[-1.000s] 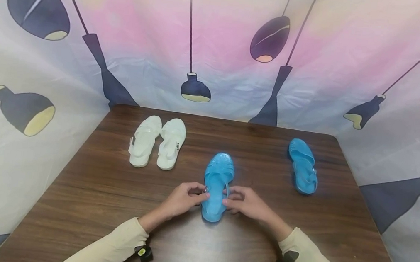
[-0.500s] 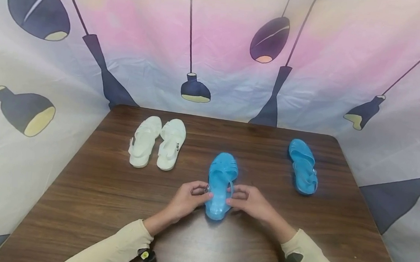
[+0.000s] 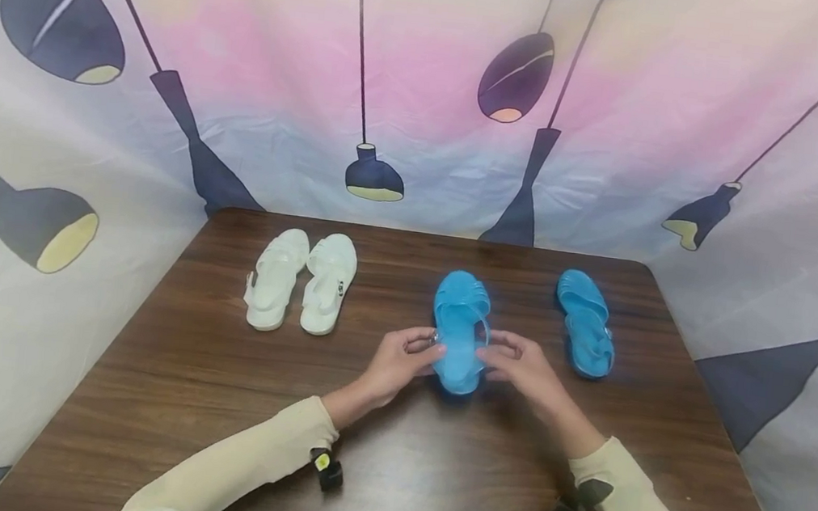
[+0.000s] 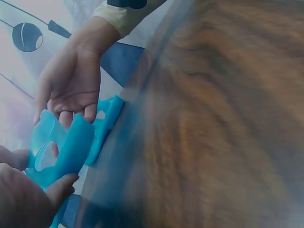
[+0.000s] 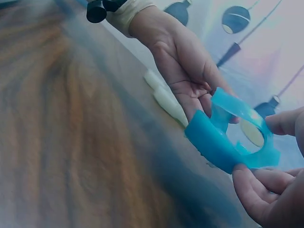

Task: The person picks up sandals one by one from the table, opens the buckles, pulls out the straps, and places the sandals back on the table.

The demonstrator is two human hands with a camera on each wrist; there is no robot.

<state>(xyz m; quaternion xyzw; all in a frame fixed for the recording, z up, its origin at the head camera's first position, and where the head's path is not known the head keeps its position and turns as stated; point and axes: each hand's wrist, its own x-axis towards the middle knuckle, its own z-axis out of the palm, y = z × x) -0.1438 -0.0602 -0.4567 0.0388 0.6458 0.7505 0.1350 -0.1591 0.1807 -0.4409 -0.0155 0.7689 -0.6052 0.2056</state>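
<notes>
Between both hands is a blue jelly sandal, its toe pointing to the far side of the table. My left hand pinches its left edge near the buckle, thumb on the upper side. On the opposite edge, my right hand pinches it by the side strap. Both wrist views show the heel end of the sandal raised off the wood, with a shadow below. A matching blue sandal lies flat to the right, beyond the right hand.
Two white sandals lie side by side at the back left of the brown wooden table. A curtain printed with hanging lamps surrounds the table's back and sides.
Both hands have lifted the blue sandal and carried it to the right and away from me, closer to the other blue one. The white pair and the other blue sandal stay put.
</notes>
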